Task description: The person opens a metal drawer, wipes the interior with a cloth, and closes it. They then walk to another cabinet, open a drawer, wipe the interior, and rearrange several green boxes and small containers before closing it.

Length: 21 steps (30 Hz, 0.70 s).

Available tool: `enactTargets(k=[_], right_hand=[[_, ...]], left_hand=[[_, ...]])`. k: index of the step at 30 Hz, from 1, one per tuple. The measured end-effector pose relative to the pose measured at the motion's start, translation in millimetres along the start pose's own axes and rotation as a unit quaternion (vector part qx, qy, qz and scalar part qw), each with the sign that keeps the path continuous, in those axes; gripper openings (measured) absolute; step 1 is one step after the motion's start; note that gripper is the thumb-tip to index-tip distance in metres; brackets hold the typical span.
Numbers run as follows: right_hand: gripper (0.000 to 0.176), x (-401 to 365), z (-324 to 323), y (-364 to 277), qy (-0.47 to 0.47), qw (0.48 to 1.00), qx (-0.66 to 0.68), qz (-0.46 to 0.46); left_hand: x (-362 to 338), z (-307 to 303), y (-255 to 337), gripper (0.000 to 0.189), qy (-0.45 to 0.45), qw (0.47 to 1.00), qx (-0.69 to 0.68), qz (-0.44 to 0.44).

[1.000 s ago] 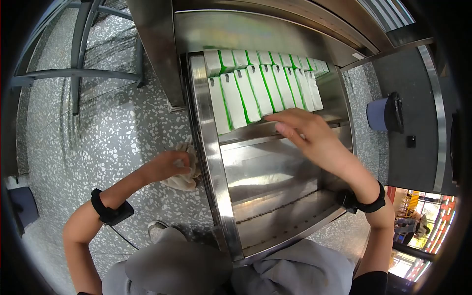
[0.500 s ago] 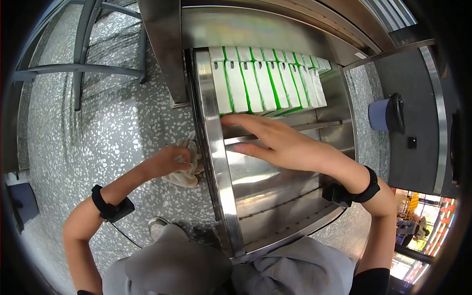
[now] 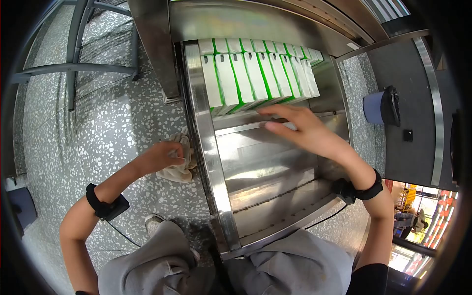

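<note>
My left hand (image 3: 161, 155) is closed on a crumpled beige cloth (image 3: 178, 172), which hangs beside the outer left side of the open metal drawer (image 3: 199, 93). My right hand (image 3: 306, 129) is over the drawer, its thumb and fingers apart and nothing between them. Just beyond the fingertips, white packs with green edges (image 3: 253, 78), looking like tissue packs, stand in tight rows at the drawer's far end. A metal divider bar (image 3: 241, 129) crosses the drawer in front of the packs. The near section shows its bare metal bottom (image 3: 268, 169).
Speckled floor (image 3: 108, 123) lies to the left, with a grey metal stool frame (image 3: 73, 66) at the upper left. A metal cabinet (image 3: 236, 22) stands behind the drawer. On the right is a blue bin with a black liner (image 3: 374, 108).
My right hand has moved right, away from the drawer's left rim. My left hand still holds the cloth at the drawer's side. The whole view has shifted slightly.
</note>
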State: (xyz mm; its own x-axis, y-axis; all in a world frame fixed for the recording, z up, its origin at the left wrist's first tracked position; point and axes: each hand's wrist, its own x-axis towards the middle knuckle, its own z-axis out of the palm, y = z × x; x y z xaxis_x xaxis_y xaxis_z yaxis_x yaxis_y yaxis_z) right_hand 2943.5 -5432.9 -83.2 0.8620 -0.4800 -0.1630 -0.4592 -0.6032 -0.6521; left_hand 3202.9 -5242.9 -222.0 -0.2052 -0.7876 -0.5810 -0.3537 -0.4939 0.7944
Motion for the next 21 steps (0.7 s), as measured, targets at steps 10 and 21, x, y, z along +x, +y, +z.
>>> enactTargets(k=[10, 21], right_hand=[[0.024, -10, -17, 18, 0.054, 0.997, 0.038, 0.042], [0.047, -7, -42, 89, 0.246, 0.948, -0.137, 0.149]], left_hand=[[-3, 1, -14, 0.015, 0.025, 0.999, 0.009, 0.047], [-7, 2, -19, 0.014, 0.024, 1.000, 0.009, 0.011]])
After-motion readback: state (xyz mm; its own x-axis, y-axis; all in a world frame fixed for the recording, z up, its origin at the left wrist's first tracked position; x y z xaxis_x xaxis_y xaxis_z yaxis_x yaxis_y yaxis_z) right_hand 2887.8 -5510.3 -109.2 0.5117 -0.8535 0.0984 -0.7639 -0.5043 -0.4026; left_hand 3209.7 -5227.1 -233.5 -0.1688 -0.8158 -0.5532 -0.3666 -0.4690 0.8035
